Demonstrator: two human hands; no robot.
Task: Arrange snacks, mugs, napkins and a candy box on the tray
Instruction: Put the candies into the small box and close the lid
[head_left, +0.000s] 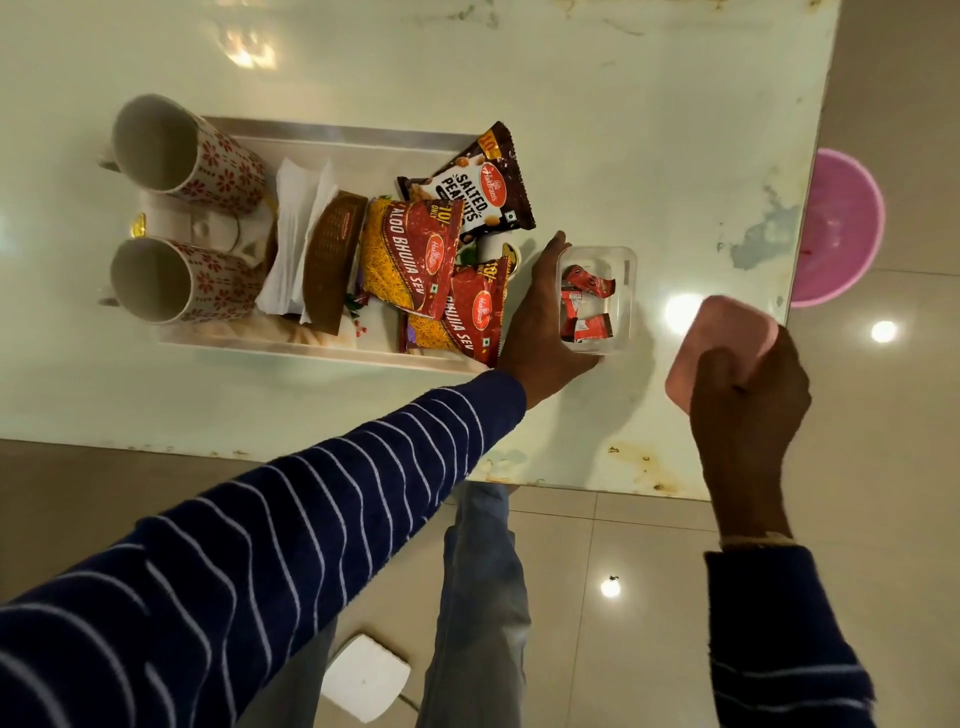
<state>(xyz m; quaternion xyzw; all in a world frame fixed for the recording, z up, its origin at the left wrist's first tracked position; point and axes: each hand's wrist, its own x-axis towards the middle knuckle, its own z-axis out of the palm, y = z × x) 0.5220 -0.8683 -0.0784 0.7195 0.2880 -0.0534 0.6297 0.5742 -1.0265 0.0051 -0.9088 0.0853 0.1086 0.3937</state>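
A white tray (332, 136) lies on the pale table. On it stand two red-patterned mugs (171, 150) (166, 280), a stack of white napkins (296, 228), a brown holder (332, 260), two Aloo Bhujia Sev packets (410, 254) (462, 317) and a Salted Peanuts packet (478, 182). Just right of the tray sits a clear plastic candy box (597, 301) holding red-wrapped candies. My left hand (540, 322) grips the box's left side. My right hand (748, 410) holds the pink lid (722, 332) above the table's right part.
The table (623, 130) ends close on the right and near sides. A pink bowl (841, 228) shows past the right edge. On the tiled floor below lies a white block (363, 675), beside my legs.
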